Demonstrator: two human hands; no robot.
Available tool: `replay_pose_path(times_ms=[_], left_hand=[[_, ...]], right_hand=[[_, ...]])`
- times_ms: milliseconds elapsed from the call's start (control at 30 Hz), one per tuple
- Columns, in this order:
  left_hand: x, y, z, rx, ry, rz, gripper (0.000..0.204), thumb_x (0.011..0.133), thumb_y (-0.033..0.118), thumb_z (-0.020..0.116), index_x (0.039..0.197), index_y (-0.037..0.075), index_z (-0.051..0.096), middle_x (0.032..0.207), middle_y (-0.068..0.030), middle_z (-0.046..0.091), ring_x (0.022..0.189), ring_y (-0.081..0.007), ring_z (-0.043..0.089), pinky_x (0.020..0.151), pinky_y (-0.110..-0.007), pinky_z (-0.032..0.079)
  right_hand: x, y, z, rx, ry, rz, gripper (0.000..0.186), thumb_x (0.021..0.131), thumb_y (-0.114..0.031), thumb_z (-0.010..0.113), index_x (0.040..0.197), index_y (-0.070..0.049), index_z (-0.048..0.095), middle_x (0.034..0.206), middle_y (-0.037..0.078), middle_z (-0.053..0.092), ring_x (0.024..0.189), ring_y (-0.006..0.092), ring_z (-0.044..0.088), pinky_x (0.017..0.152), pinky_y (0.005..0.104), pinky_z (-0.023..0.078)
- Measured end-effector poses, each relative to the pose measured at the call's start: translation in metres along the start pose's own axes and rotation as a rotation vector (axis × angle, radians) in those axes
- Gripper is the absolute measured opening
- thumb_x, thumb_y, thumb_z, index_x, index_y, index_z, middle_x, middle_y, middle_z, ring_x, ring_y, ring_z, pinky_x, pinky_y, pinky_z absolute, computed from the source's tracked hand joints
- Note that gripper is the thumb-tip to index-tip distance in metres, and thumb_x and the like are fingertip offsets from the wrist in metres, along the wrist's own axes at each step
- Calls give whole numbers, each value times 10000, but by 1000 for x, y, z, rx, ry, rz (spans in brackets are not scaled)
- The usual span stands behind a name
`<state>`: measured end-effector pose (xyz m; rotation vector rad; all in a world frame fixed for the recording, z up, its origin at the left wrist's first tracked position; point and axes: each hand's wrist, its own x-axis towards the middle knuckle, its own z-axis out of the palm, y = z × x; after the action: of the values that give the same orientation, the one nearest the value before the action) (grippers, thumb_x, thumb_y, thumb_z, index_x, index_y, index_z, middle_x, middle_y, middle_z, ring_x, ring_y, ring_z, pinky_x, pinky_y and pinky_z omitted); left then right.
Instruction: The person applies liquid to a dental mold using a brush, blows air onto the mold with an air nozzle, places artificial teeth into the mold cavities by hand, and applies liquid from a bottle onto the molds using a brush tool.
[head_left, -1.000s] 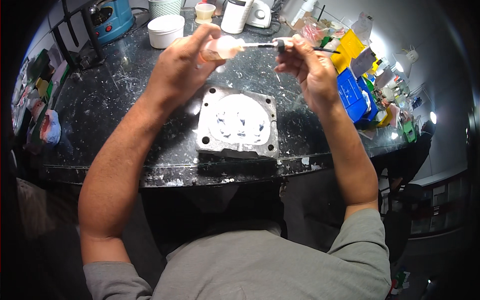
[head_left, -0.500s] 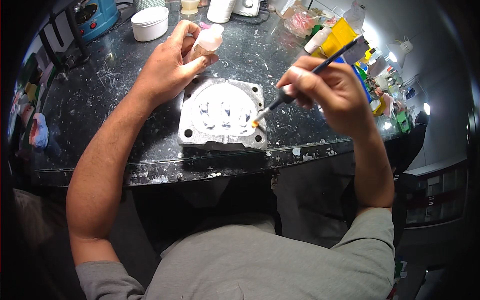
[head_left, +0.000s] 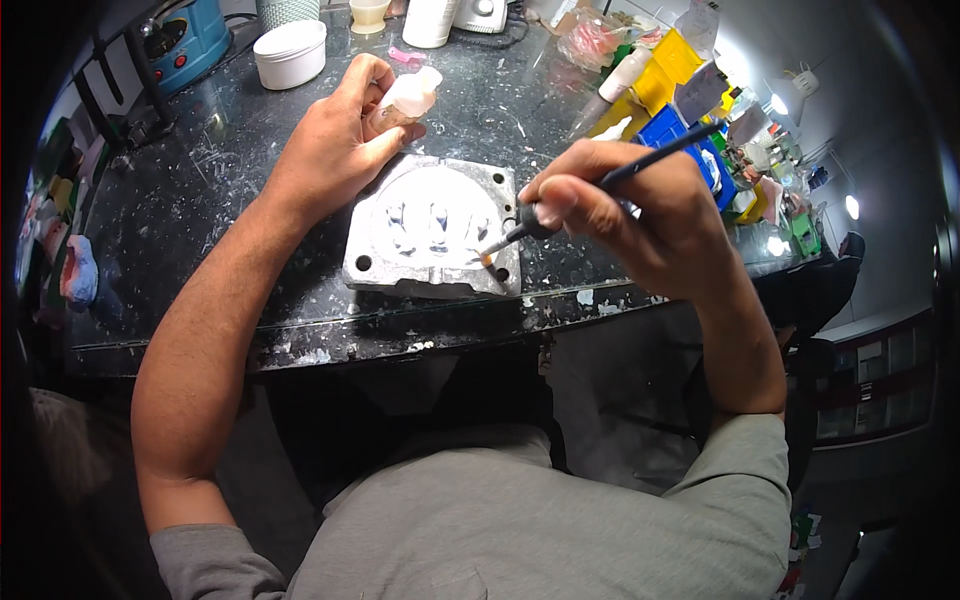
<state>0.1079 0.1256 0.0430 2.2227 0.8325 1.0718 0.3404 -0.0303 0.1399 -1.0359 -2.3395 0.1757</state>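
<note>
A grey metal mould half [head_left: 352, 246] lies near the front edge of the dark bench, with holes at its corners. White plaster [head_left: 436, 186] fills its round middle, where several shiny hollows show. My right hand [head_left: 630, 205] is closed round a dark-handled brush [head_left: 540, 222], whose orange-tinted tip meets the plaster's lower right rim or hovers just over it; I cannot tell which. Behind the mould my left hand [head_left: 345, 140] grips a small translucent bottle [head_left: 408, 98], tilted to the right. Part of the bottle is hidden by my fingers.
A white tub [head_left: 290, 56], a cream cup [head_left: 369, 14] and a white bottle [head_left: 429, 22] stand at the back. A pink piece [head_left: 406, 55] lies behind my left hand. Yellow bins [head_left: 672, 70] and a blue bin [head_left: 690, 150] crowd the right. A blue machine [head_left: 190, 45] sits far left.
My right hand and the brush have moved left and slightly down along the plaster's rim. The mould appears shifted a little left. The bottle in my left hand sits slightly lower and more tilted.
</note>
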Motion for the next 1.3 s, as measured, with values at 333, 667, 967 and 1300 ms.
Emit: replay_pose_path(times_ms=[333, 667, 967, 1300], left_hand=[[0, 2, 1, 22, 22, 30, 419, 927, 224, 778, 1163, 41, 485, 937, -192, 730, 862, -285, 744, 753, -407, 551], [0, -2, 1, 13, 2, 31, 460, 917, 112, 766, 1270, 70, 473, 1181, -233, 704, 1136, -294, 701, 967, -426, 565], [-2, 1, 0, 22, 15, 82, 481, 907, 28, 712, 1314, 101, 466, 1337, -302, 628, 1228, -422, 650, 1051, -496, 556], [0, -3, -1, 59, 40, 235, 523, 886, 43, 763, 1319, 108, 477, 1274, -207, 675, 1230, -374, 660, 1008, -465, 579]], right_hand=[[13, 1, -1, -72, -91, 57, 258, 1073, -195, 593, 1002, 29, 701, 831, 74, 694, 756, 146, 680, 662, 286, 524], [61, 15, -17, -2, -310, 204, 340, 1075, -327, 587, 1080, -16, 724, 855, 100, 750, 758, 171, 721, 669, 327, 554], [63, 41, -21, 93, 203, 110, 345, 1101, -283, 542, 1087, 4, 733, 864, 46, 702, 686, 62, 589, 602, 217, 465], [55, 61, 27, 316, 42, 181, 288, 1095, -199, 550, 1242, 1, 696, 977, 49, 718, 853, 108, 661, 812, 265, 550]])
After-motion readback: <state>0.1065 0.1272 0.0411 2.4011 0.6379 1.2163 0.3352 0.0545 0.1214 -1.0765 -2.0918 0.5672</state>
